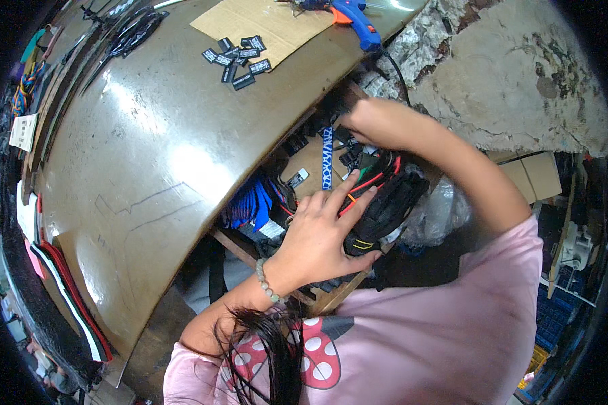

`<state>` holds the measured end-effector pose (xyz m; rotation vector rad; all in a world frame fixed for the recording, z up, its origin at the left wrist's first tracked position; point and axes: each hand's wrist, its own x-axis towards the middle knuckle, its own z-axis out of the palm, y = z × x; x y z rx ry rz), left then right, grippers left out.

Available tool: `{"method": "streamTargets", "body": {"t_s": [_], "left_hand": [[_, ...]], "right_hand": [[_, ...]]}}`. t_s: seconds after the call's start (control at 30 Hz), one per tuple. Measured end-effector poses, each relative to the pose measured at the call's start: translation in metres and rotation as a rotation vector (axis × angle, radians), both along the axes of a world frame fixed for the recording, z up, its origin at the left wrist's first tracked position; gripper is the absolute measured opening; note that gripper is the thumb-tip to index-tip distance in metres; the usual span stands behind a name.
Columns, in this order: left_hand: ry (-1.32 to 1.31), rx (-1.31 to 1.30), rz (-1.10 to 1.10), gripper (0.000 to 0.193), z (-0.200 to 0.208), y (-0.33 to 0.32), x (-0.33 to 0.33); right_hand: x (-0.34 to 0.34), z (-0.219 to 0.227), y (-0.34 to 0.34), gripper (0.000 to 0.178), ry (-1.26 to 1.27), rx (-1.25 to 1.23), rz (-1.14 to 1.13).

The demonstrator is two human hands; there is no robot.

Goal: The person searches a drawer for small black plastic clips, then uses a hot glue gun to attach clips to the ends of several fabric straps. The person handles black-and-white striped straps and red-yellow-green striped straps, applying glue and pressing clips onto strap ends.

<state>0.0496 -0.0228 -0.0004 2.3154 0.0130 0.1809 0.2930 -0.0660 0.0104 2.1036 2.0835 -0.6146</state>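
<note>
Okay, left hand [317, 233] lies, fingers spread, over a black bundle [388, 209] in the open drawer [332, 298]. Blue strips [246, 202], patterned strap [327, 158] also inside. Right hand [368, 123] at drawer's far end; fingers blurred, can't tell grip. Beyond: tabletop [121, 155], black labels [244, 81].

Bundle [387, 204] is black with red, orange and yellow accents, strap [327, 160] bears a blue-and-white pattern, fabric strips [248, 204] show bright blue, tags [244, 82] black with white markings, cardboard [277, 27] tan, glue gun [358, 23] blue and orange, tabletop [142, 155] brownish grey.
</note>
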Motion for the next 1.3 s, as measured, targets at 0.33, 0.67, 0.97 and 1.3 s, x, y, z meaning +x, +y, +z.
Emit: {"method": "streamTargets", "body": {"t_s": [0.33, 0.67, 0.97, 1.3], "left_hand": [[0.002, 0.001, 0.012, 0.088, 0.0, 0.0, 0.0], [-0.006, 0.01, 0.037, 0.087, 0.0, -0.002, -0.001], [-0.01, -0.018, 0.055, 0.088, -0.003, -0.001, -0.003], [-0.023, -0.012, 0.065, 0.087, -0.006, -0.001, -0.005]], "right_hand": [[-0.002, 0.002, 0.007, 0.022, -0.096, -0.166, 0.055], [0.004, -0.02, -0.004, 0.017, 0.014, -0.047, 0.141], [-0.004, -0.028, -0.01, 0.015, -0.019, -0.119, -0.083], [0.001, 0.049, -0.003, 0.008, 0.36, 0.096, -0.295]]}}
